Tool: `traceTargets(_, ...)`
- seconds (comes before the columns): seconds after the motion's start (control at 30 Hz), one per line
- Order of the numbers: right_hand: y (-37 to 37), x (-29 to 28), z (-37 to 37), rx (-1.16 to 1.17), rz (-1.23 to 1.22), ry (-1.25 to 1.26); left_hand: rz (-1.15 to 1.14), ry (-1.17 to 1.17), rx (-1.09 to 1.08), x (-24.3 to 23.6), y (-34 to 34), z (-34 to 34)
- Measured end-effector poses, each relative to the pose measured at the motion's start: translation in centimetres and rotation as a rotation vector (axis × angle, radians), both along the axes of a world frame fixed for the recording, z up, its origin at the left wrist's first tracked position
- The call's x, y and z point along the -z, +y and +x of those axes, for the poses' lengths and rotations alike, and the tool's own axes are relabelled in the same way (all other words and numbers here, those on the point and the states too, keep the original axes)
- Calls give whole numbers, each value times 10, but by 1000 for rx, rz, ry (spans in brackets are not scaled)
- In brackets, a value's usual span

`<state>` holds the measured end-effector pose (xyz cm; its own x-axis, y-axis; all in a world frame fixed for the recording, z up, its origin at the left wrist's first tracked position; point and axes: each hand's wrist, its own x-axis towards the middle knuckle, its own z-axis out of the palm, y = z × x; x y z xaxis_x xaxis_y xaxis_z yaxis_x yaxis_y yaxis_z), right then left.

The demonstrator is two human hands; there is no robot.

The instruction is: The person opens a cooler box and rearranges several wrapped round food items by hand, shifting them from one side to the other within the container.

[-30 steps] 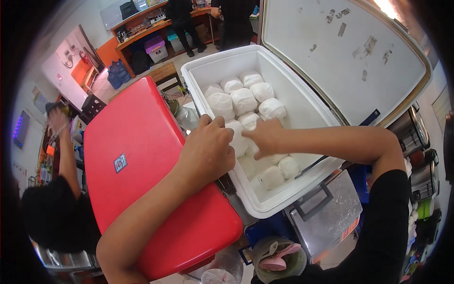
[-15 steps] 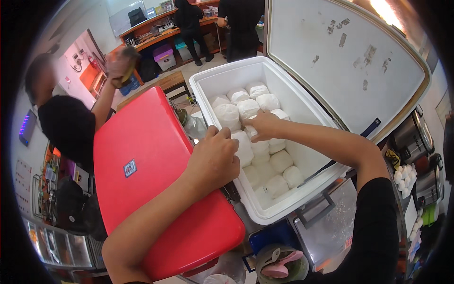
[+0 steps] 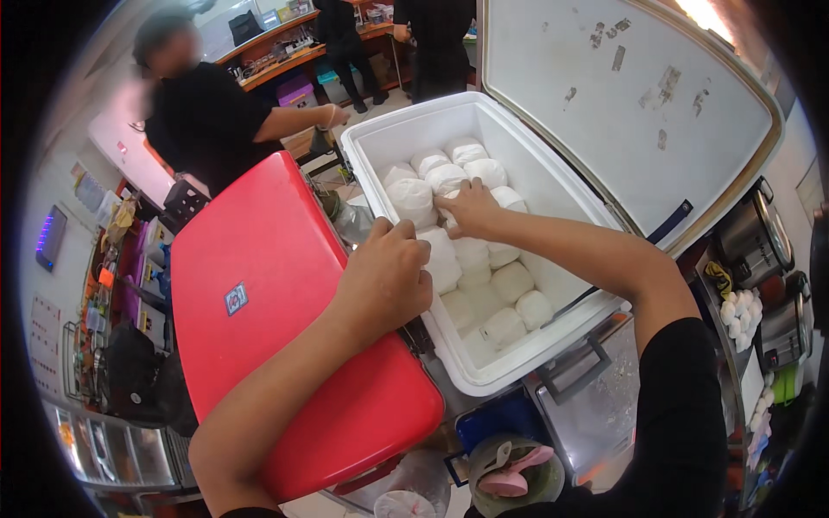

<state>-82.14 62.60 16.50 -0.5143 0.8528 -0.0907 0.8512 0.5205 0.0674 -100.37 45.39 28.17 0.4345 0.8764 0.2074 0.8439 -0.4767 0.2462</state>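
A white cooler box [image 3: 484,385] stands open in front of me, holding several rounded white wrapped bundles [image 3: 411,200] packed side by side. My right hand [image 3: 467,210] reaches into it from the right, with fingers and thumb curled on a white bundle in the middle rows; its fingertips are partly hidden. At the cooler's left rim is my left hand [image 3: 386,274], its fingers curled closed, and whatever lies under them is hidden. The left forearm crosses above a red cooler lid [image 3: 250,250].
The white cooler's raised lid [image 3: 639,112] leans back at the right. A pot with pink scoops [image 3: 505,482] sits below the cooler, near a metal box [image 3: 596,406]. At left, a person in black [image 3: 207,121] extends a gloved hand toward the cooler's far corner. Others stand farther back.
The person at left has moved right and lowered a raised arm, reaching toward the cooler. My right hand has shifted slightly farther back among the bundles. My left hand stays at the rim.
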Motion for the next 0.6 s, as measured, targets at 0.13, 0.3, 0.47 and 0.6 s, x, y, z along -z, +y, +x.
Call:
traceTargets(0.13, -27, 9, 18, -121, 260, 134, 0, -6, -3, -4, -3, -2)
traceTargets(0.3, -47, 5, 36, -149, 180, 96, -9, 1, -1, -1, -1, -1)
traceTargets(0.47, -32, 36, 41, -347, 434, 136, -2, 5, -2, -2, -3, 0)
traceTargets(0.6, -8, 51, 30, -388, 495, 139, 0, 5, -4, -2, -3, 1)
